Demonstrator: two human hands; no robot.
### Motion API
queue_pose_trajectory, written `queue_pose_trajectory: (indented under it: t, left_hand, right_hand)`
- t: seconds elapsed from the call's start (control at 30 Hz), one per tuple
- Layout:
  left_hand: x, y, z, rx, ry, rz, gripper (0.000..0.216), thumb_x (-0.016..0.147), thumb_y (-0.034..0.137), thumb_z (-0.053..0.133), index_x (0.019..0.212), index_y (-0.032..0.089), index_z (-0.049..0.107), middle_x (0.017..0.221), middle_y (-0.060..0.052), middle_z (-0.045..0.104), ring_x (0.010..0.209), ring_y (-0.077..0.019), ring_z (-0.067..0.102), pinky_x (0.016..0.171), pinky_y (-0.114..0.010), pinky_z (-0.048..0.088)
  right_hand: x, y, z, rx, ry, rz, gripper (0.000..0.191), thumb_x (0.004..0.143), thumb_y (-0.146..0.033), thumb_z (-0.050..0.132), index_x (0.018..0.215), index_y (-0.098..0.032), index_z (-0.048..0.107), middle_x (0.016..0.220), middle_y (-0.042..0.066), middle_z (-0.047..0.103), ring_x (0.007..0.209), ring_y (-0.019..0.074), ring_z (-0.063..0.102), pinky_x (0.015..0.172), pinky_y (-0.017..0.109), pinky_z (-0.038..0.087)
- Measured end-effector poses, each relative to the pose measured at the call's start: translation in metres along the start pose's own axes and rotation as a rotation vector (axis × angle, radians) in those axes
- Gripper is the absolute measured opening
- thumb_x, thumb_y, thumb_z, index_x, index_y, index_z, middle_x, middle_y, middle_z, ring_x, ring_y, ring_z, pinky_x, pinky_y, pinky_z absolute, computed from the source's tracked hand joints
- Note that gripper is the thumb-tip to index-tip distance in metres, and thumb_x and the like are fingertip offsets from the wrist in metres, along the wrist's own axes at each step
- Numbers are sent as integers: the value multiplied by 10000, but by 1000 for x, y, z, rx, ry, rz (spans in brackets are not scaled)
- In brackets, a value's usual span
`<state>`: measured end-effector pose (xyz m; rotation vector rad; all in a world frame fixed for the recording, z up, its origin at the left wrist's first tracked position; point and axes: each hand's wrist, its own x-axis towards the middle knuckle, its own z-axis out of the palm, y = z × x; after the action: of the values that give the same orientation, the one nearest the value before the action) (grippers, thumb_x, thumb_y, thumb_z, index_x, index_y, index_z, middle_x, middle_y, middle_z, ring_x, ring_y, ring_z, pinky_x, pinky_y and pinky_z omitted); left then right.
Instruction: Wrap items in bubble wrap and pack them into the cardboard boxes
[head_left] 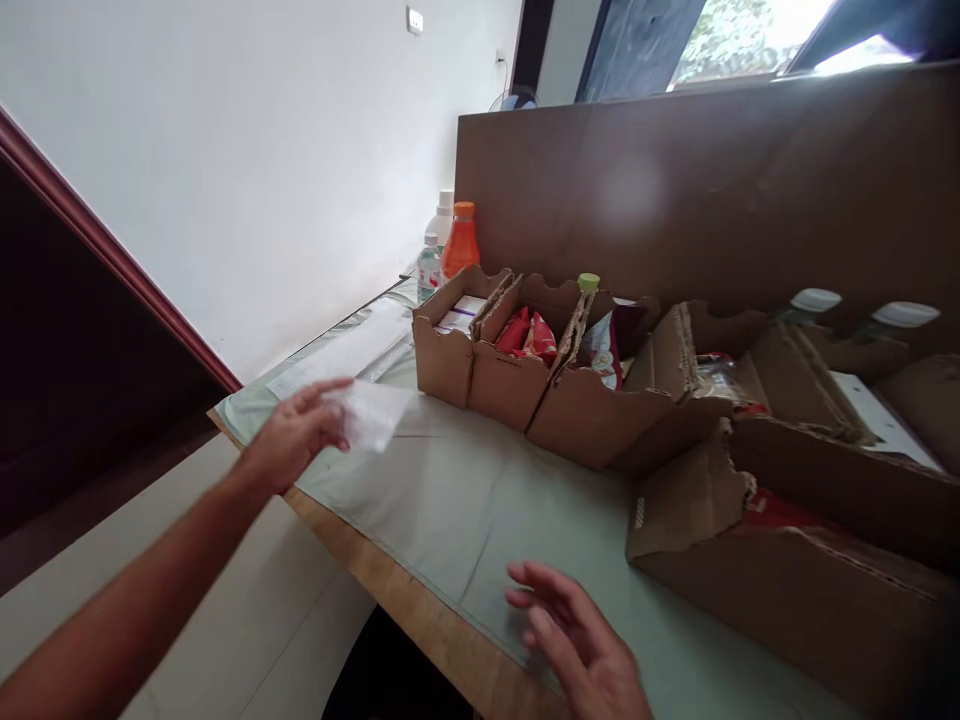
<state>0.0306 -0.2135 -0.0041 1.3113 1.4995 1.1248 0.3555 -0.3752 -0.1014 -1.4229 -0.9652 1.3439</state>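
Pinched in the fingers of my left hand point(304, 432) is a thin, whitish translucent plastic bag or sheet point(382, 408), blurred a little by motion. It hangs over the left end of the table, beside a stack of flat whitish sheets point(341, 345). My right hand point(577, 630) is above the table's near edge with its fingers apart and nothing in them. To its right stands a cardboard bin point(705, 560) with something red inside.
A row of cardboard bins point(499, 375) runs along the table, holding red packets point(529, 335) and other packaged goods. Behind them rises a brown board point(675, 190). An orange bottle point(461, 240) and a clear bottle point(428, 268) stand at the far left corner.
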Motion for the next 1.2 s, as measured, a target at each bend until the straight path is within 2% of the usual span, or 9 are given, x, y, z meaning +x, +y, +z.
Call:
queue_pose_trajectory:
  t: [0.17, 0.3, 0.43, 0.6, 0.73, 0.87, 0.93, 1.03, 1.2]
  left_hand:
    - [-118, -67, 69, -332, -302, -331, 418, 690, 426, 848, 1015, 174, 769, 808, -25, 712, 675, -134, 609, 646, -260, 521]
    - [-165, -90, 100, -379, -614, -417, 490, 773, 395, 796, 1202, 169, 727, 757, -21, 706, 723, -160, 640, 740, -288, 498]
    - [-165, -84, 111, -470, -855, -441, 732, 683, 212, 757, 1399, 204, 602, 1049, -65, 736, 884, -207, 708, 834, -323, 503]
    - [-152, -71, 128, -280, -784, -509, 568, 766, 334, 728, 1304, 183, 625, 910, -39, 749, 770, -172, 714, 837, -332, 536]
    - [-141, -64, 140, -144, -791, -547, 520, 769, 617, 708, 1016, 160, 679, 838, -60, 747, 693, -165, 700, 693, -296, 557]
    - [-124, -60, 143, 9, -881, -554, 494, 807, 653, 662, 866, 162, 647, 770, -66, 740, 598, -159, 676, 570, -265, 521]
    - [-121, -59, 140, 123, -844, -452, 439, 866, 558, 637, 1071, 170, 654, 682, -21, 701, 550, -166, 647, 528, -265, 494]
    - [-127, -62, 135, 421, -640, 59, 386, 966, 364, 532, 1308, 199, 598, 687, -3, 668, 599, -185, 636, 592, -300, 508]
    - [-143, -71, 141, 621, -516, 806, 359, 936, 65, 494, 1236, 211, 629, 1175, -130, 678, 1048, -276, 632, 888, -419, 541]
  right_hand:
    - [30, -10, 36, 413, -178, 137, 687, 870, -732, 600, 1318, -210, 595, 1198, 178, 739, 975, 321, 751, 647, 393, 603]
    - [40, -6, 18, 344, 5, 56, 623, 809, -520, 766, 1297, -200, 549, 989, 79, 768, 796, 233, 720, 672, 332, 560]
    - [22, 1, -28, 132, 207, 23, 763, 799, -492, 744, 1421, -152, 463, 921, 68, 747, 717, 203, 674, 610, 317, 542]
    - [-45, 17, -69, -505, 303, -216, 535, 901, -399, 652, 1398, -227, 554, 1306, 139, 680, 1097, 272, 690, 891, 440, 595]
    - [-75, 23, -52, -794, 119, -463, 781, 884, -283, 705, 1579, -271, 347, 1508, 126, 555, 1351, 305, 563, 1075, 488, 523]
    - [-42, 25, -20, -751, 166, -475, 672, 929, -213, 609, 1555, -227, 363, 1178, 86, 738, 1045, 244, 713, 915, 406, 590]
    - [-22, 27, -13, -752, 223, -399, 566, 945, -209, 559, 1500, -211, 446, 990, 43, 765, 868, 221, 729, 805, 367, 595]
    - [-6, 29, -12, -807, 250, -375, 539, 940, -228, 541, 1476, -201, 496, 942, 34, 767, 810, 221, 728, 750, 351, 583]
    - [-3, 26, -15, -886, 193, -407, 496, 958, -217, 529, 1455, -216, 532, 928, 35, 773, 764, 217, 730, 697, 331, 582]
